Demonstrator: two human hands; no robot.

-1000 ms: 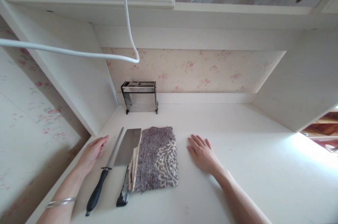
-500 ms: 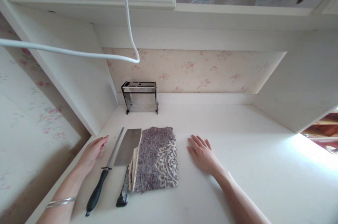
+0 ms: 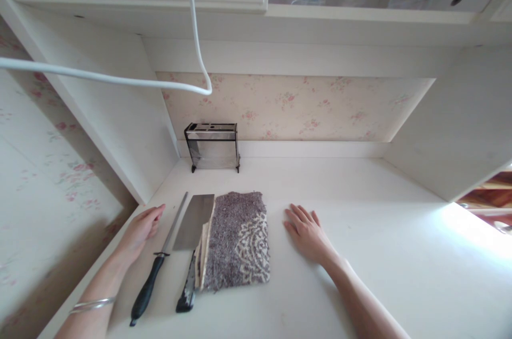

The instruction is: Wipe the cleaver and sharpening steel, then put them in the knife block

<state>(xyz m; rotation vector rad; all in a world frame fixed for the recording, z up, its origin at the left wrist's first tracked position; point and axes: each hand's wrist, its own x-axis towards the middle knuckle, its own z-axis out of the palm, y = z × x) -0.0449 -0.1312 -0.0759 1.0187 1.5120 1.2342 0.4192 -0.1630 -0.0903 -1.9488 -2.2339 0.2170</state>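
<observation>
Honing steel point(image 3: 160, 259), black-handled, lying slantwise at the near left of the white tabletop point(image 3: 380, 253), tip toward the far side, handle toward the near. Just left of the steel, apart from it: left hand point(image 3: 140, 229), curled into a loose fist, nothing visible in its hold. Just right of the steel: cleaver point(image 3: 194, 224), flat, black handle toward the near side, right part close against the folded patterned carpet piece point(image 3: 236, 240); any overlap hard to tell. Right of the carpet piece, apart from it: right hand point(image 3: 306, 227), palm down on the tabletop, fingers slightly spread, holding nothing.

Judging by the idle hands, probably a pause, with steel and cleaver both unlifted. For lifting the steel, likely need of uncurling the left hand and bringing it nearer to the handle; for the cleaver, a handle grip without dragging the carpet piece.

Tabletop's left edge close beside the left hand, so little sideways room there, with the left side panel point(image 3: 124, 126) farther off. Black-framed, clear-sided stand point(image 3: 212, 131) at the far left, beyond the steel's tip. Widest room for moving to the right, between right hand and right side panel point(image 3: 452, 126).
</observation>
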